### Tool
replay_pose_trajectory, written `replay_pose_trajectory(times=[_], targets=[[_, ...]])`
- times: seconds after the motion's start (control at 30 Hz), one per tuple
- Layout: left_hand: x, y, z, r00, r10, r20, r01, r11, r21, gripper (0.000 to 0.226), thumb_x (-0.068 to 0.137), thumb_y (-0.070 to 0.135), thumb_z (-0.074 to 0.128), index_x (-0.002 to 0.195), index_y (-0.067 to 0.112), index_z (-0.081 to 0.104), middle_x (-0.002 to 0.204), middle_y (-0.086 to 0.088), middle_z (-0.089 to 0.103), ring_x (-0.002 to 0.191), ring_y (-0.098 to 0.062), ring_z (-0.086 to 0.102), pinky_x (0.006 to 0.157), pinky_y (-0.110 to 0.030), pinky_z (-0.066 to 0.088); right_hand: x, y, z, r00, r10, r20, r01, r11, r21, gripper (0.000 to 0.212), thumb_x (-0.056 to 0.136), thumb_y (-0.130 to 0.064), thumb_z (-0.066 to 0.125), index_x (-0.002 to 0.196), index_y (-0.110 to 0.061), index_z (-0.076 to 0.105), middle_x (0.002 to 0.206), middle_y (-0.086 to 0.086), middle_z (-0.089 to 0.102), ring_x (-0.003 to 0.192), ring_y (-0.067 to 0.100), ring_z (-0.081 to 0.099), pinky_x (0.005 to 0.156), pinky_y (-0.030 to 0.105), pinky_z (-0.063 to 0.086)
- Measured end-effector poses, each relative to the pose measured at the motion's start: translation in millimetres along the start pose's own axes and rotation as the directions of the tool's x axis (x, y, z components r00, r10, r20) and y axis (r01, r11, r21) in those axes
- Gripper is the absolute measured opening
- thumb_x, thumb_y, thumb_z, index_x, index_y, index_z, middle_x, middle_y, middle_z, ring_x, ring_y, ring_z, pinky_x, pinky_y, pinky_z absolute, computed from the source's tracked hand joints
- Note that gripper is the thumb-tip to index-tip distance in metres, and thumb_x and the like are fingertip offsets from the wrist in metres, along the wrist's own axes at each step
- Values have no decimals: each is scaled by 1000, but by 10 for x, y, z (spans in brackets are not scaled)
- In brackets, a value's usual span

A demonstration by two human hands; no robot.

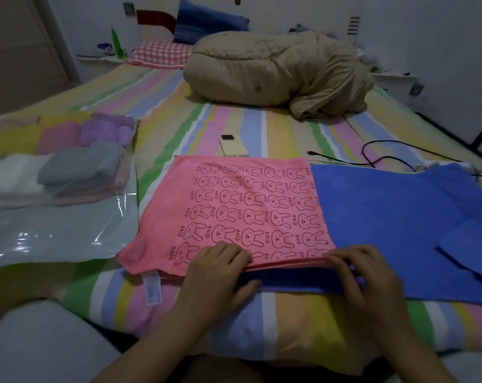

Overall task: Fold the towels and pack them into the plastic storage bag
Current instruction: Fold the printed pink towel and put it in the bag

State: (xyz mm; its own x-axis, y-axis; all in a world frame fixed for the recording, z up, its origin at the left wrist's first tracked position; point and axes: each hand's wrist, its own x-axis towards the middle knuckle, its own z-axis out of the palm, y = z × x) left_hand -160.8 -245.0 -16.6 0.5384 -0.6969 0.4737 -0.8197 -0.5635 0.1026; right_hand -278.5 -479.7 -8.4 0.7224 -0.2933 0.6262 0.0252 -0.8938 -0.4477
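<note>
1. The plastic bag [54, 230], part-filled with folded towels, lies to the left — nearer the left hand [220, 262].
2. The pink towel [248, 205] lies flat straight ahead, overlapping a blue towel [386, 217].
3. The right hand [354, 265] and the left, set apart, each pinch its near edge, which runs left to right.

On the bed [289, 322], L towel [234, 205] lies flat at centre-front, its R part over R towel [386, 217], which spreads off to the R. L of both lies the storage bag [54, 230], w/ folded towels [76, 167] in its far end. Just behind L towel's far edge: remote [231, 146]. Behind R towel: cable [372, 158]. Far centre: quilt bundle [261, 70], w/ pillows [162, 55] behind it to the L. L hand [220, 272] & R hand [364, 275] pinch L towel's near edge, side by side.
</note>
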Motion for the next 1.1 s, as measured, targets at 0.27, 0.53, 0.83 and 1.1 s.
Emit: replay_pose_trajectory(times=[0.27,0.53,0.83,1.1], targets=[[-264,-752,-321,966,-257,-13,256,955,148,45,54,14,57,98,18,67,94,-2,67,79,-29,61,63,-35,47,177,-131,12,989,149,26,-150,949,278,26,93,-56,38,89,-41,58,91,-21,67,78,1,66,62,21,50],[-289,-1189,-727,826,-551,-114,465,783,-413,31,65,14,57,87,33,66,88,13,71,82,-1,65,72,-20,49,508,-92,-25,988,146,-60,-121,946,302,32,86,-74,35,89,-50,55,87,-15,66,69,16,65,57,32,49],[-133,-1077,-1088,864,-457,-211,204,701,-684,20,66,17,76,73,36,75,78,21,72,74,5,66,73,-10,50,770,-11,-348,957,167,-239,-71,928,366,19,97,-50,43,93,-41,58,79,-17,61,64,7,57,58,17,45],[115,-1263,-581,770,-632,-86,445,630,-637,21,76,36,77,75,55,69,71,34,67,69,17,60,63,-4,46,1022,110,33,965,262,-18,-240,911,336,18,95,-20,53,85,-31,62,91,-17,67,79,-5,60,66,5,42]])
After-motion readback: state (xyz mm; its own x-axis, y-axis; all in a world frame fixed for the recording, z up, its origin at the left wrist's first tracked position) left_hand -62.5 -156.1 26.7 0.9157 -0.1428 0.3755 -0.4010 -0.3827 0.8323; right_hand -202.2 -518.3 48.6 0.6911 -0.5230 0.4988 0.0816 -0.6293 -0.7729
